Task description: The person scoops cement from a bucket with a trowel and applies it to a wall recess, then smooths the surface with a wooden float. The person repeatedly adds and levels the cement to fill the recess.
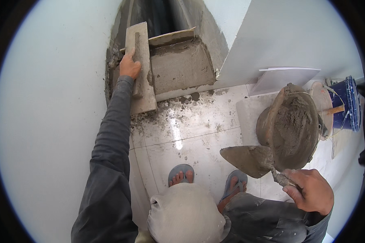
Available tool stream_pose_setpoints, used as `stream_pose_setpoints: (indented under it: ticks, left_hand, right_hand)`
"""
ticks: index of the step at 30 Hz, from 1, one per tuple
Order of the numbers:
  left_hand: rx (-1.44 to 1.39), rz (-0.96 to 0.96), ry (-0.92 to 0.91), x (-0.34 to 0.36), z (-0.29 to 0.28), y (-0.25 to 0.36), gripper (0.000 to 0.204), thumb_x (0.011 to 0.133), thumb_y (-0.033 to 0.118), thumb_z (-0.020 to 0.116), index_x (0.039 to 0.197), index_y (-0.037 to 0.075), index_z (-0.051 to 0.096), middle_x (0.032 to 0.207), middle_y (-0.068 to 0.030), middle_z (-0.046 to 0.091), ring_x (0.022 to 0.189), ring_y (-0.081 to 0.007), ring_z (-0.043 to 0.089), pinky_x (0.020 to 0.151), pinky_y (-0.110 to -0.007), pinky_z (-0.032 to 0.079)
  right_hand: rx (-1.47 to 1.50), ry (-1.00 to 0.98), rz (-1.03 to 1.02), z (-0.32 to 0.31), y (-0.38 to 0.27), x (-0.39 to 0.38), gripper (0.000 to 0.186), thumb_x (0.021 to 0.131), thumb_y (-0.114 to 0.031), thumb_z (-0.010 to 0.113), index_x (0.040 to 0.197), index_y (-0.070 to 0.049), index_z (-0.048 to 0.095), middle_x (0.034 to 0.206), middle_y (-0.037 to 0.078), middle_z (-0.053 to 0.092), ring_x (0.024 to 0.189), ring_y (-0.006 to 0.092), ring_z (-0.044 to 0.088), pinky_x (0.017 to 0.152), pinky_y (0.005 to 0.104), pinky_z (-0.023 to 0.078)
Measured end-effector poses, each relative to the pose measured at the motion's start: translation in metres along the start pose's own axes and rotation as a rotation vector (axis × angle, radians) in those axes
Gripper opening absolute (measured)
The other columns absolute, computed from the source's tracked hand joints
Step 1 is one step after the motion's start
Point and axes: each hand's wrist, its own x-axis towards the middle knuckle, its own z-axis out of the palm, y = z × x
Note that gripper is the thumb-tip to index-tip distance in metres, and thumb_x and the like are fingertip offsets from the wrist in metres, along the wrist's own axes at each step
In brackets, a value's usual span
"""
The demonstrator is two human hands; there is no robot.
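At the far left, my left hand point(129, 67) grips the handle of a long plastering float point(147, 91). The float lies against the left end of a mortar-covered ledge point(182, 67), its near end sticking out past the ledge's front. On the right, my right hand point(312, 190) is closed around the mortar-caked handle of a pointed trowel point(247, 160). Its blade points left beside the near rim of a bucket point(265, 125), which is tilted toward the right in this view. Wet grey mortar point(292, 121) fills much of the bucket.
Mortar crumbs spatter the white tiled floor point(198, 143) below the ledge. A blue bucket point(344, 103) stands at the far right, near white panels point(282, 79) leaning on the wall. My sandalled feet point(181, 175) are close by. A pale wall point(52, 121) runs along the left.
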Motion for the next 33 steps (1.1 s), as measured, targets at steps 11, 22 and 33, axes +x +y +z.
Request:
stream_pose_setpoints:
  ticks: [11,22,33]
  left_hand:
    - [-0.034,-0.026,0.001,-0.001,0.02,0.051,0.064,0.075,0.007,0.06,0.138,0.001,0.055,0.133,-0.0282,0.057,0.126,-0.0392,0.056,0.112,-0.039,0.04]
    - [0.029,0.035,0.0,0.012,0.055,0.101,0.064,0.075,0.009,0.061,0.138,0.001,0.055,0.131,-0.0307,0.057,0.124,-0.0426,0.055,0.108,-0.043,0.044]
    - [-0.23,-0.002,0.016,0.008,0.086,0.128,0.061,0.076,0.013,0.063,0.136,0.001,0.057,0.12,-0.0312,0.061,0.114,-0.0456,0.058,0.102,-0.046,0.046]
  right_hand:
    - [0.04,-0.054,-0.03,-0.006,-0.006,0.008,0.036,0.083,-0.015,0.072,0.114,0.003,0.065,0.09,0.024,0.069,0.08,0.0423,0.067,0.073,0.0448,0.053]
    - [0.063,-0.029,-0.022,-0.008,-0.008,0.01,0.037,0.083,-0.014,0.073,0.114,0.004,0.065,0.095,0.026,0.069,0.083,0.043,0.068,0.073,0.0436,0.054]
    - [0.038,-0.003,-0.01,-0.005,-0.004,0.01,0.034,0.084,-0.014,0.071,0.114,0.003,0.066,0.093,0.025,0.069,0.085,0.0431,0.067,0.076,0.0452,0.053]
